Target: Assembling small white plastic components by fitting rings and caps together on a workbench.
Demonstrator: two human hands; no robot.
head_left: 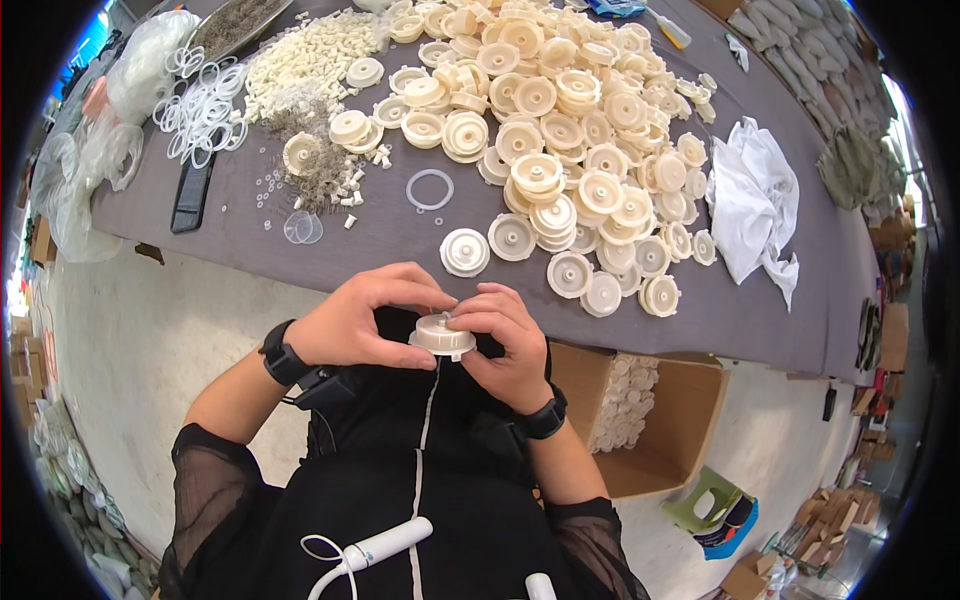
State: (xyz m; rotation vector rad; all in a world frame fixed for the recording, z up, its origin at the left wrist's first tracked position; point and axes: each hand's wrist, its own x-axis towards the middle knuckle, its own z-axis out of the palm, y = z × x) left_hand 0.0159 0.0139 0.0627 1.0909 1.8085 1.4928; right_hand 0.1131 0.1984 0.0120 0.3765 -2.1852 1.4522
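By table (360,245), wht cap (442,341), held btwn L hand (352,322), R hand (515,358)

Grey-covered table (340,245), pile of cream caps (575,130) on top, loose rings (203,122) and black phone (190,200) left of the pile, white cloth (752,205) right of it.

Left hand (348,322) and right hand (512,358) hold 1 cap (440,341).

No text, label, number or sign can be read. Blue packet (617,8) at far edge of surface (375,238) is shown too small for print to be made out; no lettering is discerned on open carton (690,400).
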